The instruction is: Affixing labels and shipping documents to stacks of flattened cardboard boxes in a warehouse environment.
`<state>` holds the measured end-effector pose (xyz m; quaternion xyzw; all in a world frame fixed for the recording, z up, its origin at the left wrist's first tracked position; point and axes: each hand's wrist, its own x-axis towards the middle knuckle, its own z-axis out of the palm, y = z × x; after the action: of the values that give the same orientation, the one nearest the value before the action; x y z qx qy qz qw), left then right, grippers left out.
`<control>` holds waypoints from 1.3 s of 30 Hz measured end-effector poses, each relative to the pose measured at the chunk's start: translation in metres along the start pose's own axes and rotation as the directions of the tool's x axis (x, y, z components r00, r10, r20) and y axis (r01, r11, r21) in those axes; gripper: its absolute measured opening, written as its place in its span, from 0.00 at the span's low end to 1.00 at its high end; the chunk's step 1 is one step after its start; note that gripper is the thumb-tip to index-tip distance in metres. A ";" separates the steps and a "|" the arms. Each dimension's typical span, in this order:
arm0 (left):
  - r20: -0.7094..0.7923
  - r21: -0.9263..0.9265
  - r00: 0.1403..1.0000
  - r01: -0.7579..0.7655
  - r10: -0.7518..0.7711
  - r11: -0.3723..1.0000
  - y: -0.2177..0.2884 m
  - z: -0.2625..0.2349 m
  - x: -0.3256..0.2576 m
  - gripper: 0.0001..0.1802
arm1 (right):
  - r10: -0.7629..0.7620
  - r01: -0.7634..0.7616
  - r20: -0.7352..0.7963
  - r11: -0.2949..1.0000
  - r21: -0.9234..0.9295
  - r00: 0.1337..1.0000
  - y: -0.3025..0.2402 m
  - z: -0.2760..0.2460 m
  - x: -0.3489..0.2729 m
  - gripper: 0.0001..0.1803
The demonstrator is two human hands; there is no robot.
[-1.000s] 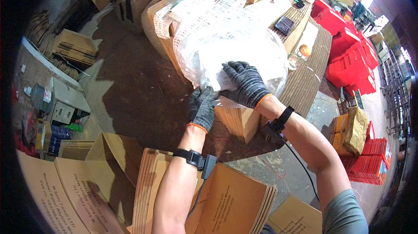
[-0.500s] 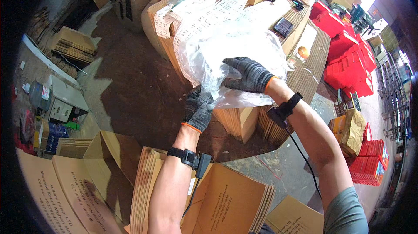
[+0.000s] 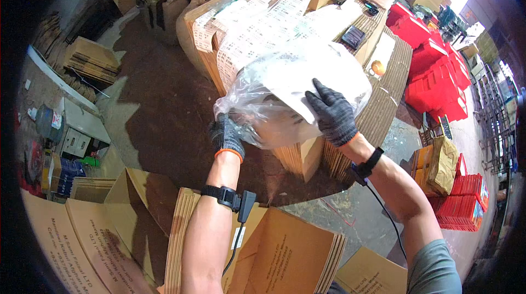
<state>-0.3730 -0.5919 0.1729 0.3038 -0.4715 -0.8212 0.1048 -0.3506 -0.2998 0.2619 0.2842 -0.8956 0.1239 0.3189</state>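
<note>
From the head camera I see both gloved hands on a clear plastic bag (image 3: 285, 91) stuffed with pale, flat contents, which sits in front of me on top of a stack of upright cardboard sheets (image 3: 298, 157). My left hand (image 3: 226, 136), in a dark knit glove with an orange cuff, is at the bag's lower left corner, fingers curled and pinching the loose, crinkled plastic there. My right hand (image 3: 330, 113), in the same kind of glove, lies flat on the bag's upper right side, fingers spread and pressing down on the film, not closed around anything. Each wrist carries a black band, and a cable runs down from the right one. Behind the bag, long strips of printed labels (image 3: 257, 26) drape over open cartons. To the right stand stacked red crates (image 3: 438, 75), and an orange round object (image 3: 377, 68) rests on corrugated board near the bag. Flattened brown cartons (image 3: 274, 255) lie below my forearms.
</note>
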 end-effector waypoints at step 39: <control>0.538 0.118 0.813 -0.333 0.222 0.936 -0.040 0.041 -0.081 0.42 | 0.495 -0.512 0.205 0.858 0.037 0.845 0.076 0.024 0.015 0.25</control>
<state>-0.3286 -0.5046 0.1874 0.0093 -0.6039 -0.7946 0.0615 -0.4165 -0.2544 0.2502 0.0639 -0.9582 0.2162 0.1762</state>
